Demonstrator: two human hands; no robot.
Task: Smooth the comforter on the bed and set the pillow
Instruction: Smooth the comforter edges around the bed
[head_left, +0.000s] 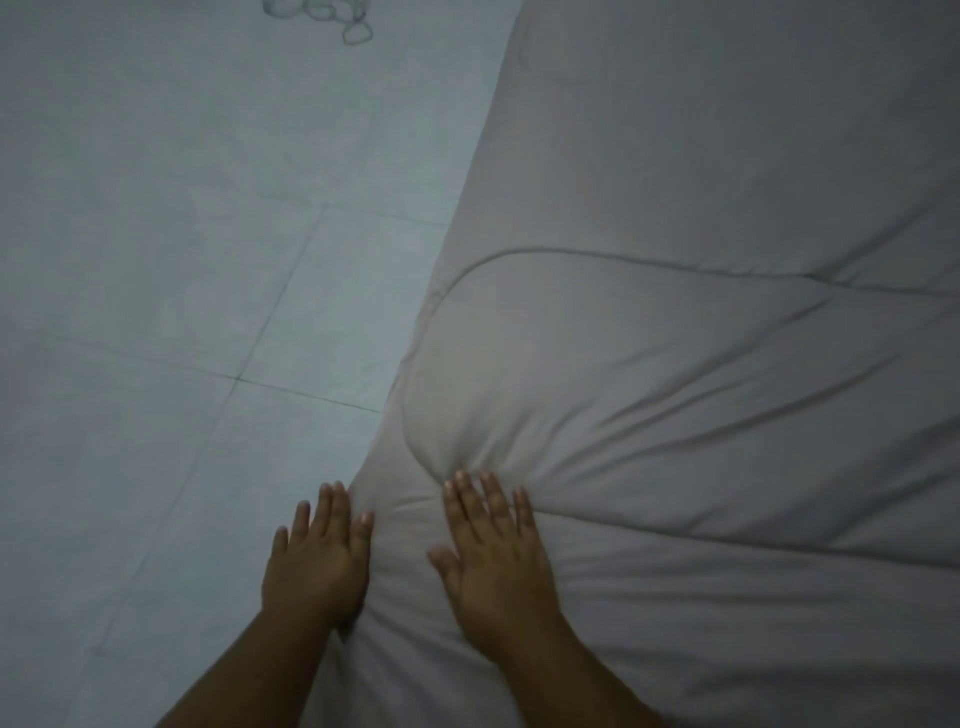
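Observation:
A pale grey comforter (701, 364) covers the bed and fills the right half of the view. Its rounded, stitched corner lies near the bed's left edge, with creases fanning out to the right. My left hand (319, 561) rests flat at the comforter's left edge, fingers together and pointing away from me. My right hand (496, 556) presses flat on top of the comforter just below the bunched corner, fingers slightly spread. Neither hand holds anything. No pillow is in view.
Light tiled floor (182, 286) runs along the left of the bed. A small pile of looped rings or chain (332, 18) lies on the floor at the top edge of the view.

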